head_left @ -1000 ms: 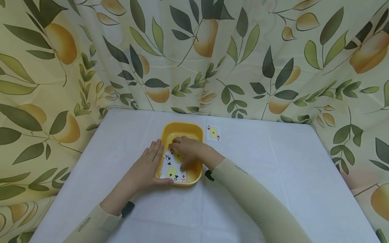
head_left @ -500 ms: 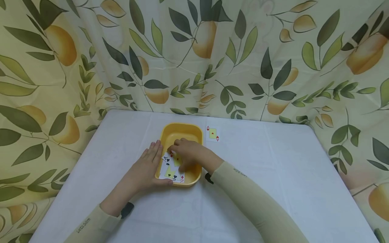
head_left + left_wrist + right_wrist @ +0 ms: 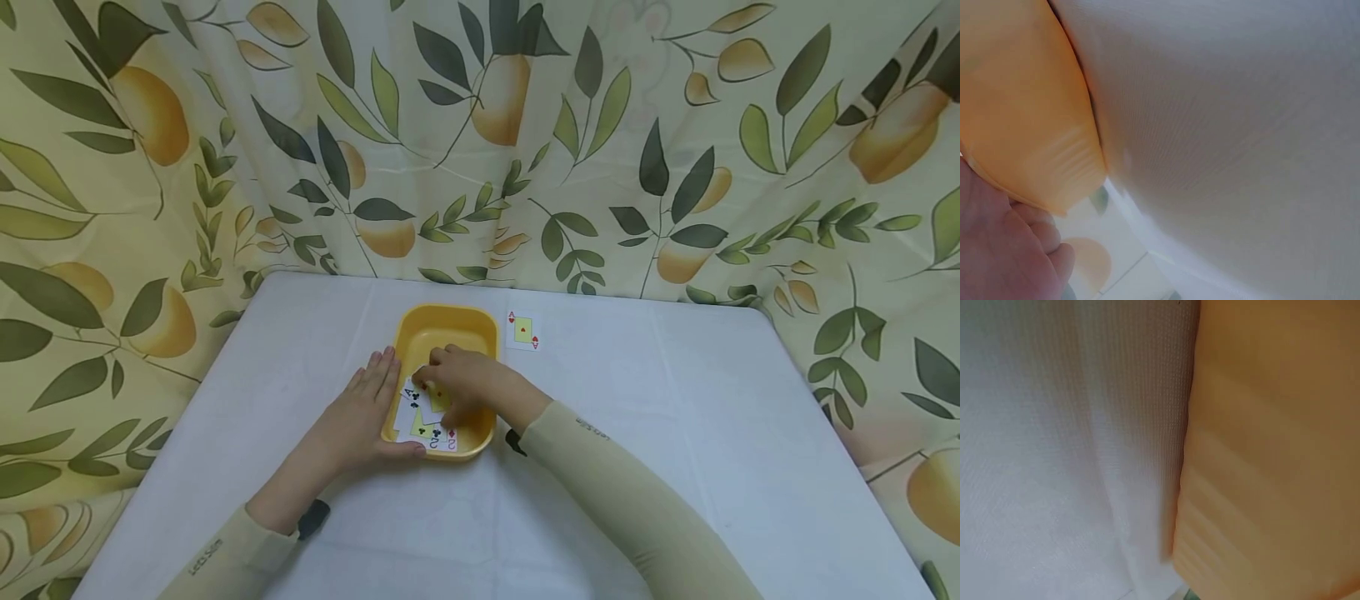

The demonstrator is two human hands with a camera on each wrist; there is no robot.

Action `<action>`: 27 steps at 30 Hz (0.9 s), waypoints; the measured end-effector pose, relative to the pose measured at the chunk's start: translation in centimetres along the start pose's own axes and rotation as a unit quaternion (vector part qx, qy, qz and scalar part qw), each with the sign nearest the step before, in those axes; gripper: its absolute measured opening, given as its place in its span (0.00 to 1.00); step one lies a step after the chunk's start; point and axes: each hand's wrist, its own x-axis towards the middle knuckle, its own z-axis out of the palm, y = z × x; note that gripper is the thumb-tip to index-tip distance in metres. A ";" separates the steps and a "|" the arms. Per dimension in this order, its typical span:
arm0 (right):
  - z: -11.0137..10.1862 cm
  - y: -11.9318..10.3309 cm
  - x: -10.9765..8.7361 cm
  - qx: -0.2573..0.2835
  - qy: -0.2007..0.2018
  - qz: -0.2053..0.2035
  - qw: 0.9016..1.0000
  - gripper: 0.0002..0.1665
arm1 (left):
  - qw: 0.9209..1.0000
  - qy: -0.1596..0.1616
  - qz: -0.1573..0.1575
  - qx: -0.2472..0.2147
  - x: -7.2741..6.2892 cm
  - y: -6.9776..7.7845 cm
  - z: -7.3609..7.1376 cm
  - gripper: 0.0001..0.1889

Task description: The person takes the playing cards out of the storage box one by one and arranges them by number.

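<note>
In the head view, a yellow plastic tray holds several overlapping playing cards. An ace of clubs lies along its left side. My left hand rests against the tray's left rim with straight fingers, thumb along the near rim. The left wrist view shows those fingers beside the tray's outer wall. My right hand reaches in over the right rim. Its bent fingers and thumb hold a yellow-centred playing card at opposite ends, partly hiding it. The right wrist view shows only the tray wall and cloth.
An ace of hearts lies face up on the white tablecloth, just right of the tray's far end. A curtain printed with fruit and leaves hangs behind the table's back edge.
The yellow-centred card under my right hand has shifted slightly toward the near side, and its red corner mark is now covered by the fingers. My left hand has stayed at the rim.
</note>
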 end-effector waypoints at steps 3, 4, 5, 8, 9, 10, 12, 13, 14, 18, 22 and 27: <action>-0.1 0.0 0.0 0.003 0.005 0.002 1.000 0.48 | 1.000 -0.002 -0.001 0.001 0.0 0.0 0.0 0.71; -0.1 0.0 0.0 0.005 0.007 0.003 1.000 0.50 | 1.000 -0.003 -0.002 0.001 0.0 0.0 0.0 0.71; -0.1 0.0 0.0 0.008 0.010 0.005 1.000 0.52 | 1.000 -0.004 -0.003 0.001 0.0 -0.1 0.1 0.71; -0.4 0.2 -0.3 0.018 0.024 0.010 0.999 0.58 | 1.000 -0.004 -0.003 0.004 0.1 -0.1 0.2 0.71; -0.6 0.3 -0.5 0.025 0.030 0.012 0.999 0.58 | 1.000 -0.002 -0.002 0.005 0.1 -0.1 0.2 0.71; -0.8 0.4 -0.7 0.030 0.036 0.014 0.999 0.59 | 1.000 -0.001 -0.002 0.004 0.1 -0.1 0.2 0.71; -1.3 0.6 -1.1 0.039 0.047 0.015 0.998 0.59 | 1.000 0.001 -0.001 0.003 0.1 -0.1 0.2 0.71; -1.6 0.8 -1.4 0.046 0.052 0.015 0.997 0.59 | 1.000 0.001 -0.001 0.001 0.0 -0.1 0.2 0.71; -1.9 1.0 -1.7 0.054 0.057 0.016 0.997 0.59 | 1.000 0.001 -0.001 0.000 0.0 -0.1 0.2 0.71; -3.1 1.8 -2.6 0.070 0.087 0.015 0.994 0.61 | 1.000 0.008 0.002 -0.002 0.0 -0.1 0.2 0.71; -3.9 2.9 -3.4 0.072 0.116 0.018 0.991 0.59 | 1.000 0.006 0.000 0.001 0.0 -0.1 0.1 0.72; -4.7 4.1 -4.3 0.083 0.115 0.039 0.989 0.55 | 1.000 0.002 0.000 -0.001 0.0 -0.1 0.1 0.72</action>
